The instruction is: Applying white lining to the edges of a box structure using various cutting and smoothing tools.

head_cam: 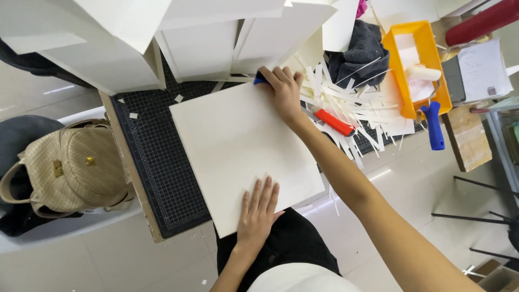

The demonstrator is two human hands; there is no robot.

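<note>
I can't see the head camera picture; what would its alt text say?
Seen from above, a person's left hand presses flat on a large white board lying on a black gridded cutting mat, while the right hand grips a blue-handled tool at the board's far edge. White paper strips and an orange tray lie to the right.

A large white board (243,151) lies on a black gridded cutting mat (151,162) in the middle of the frame. The left hand (259,208) rests flat on the board's lower edge; the right hand (282,86) presses a blue tool (260,79) — mostly hidden under the fingers — at its upper corner. Right of it lie white paper strips (351,108) and a red-handled knife (334,122). An orange tray (427,48) sits at upper right — a woven tan bag (70,167) at left.
</note>
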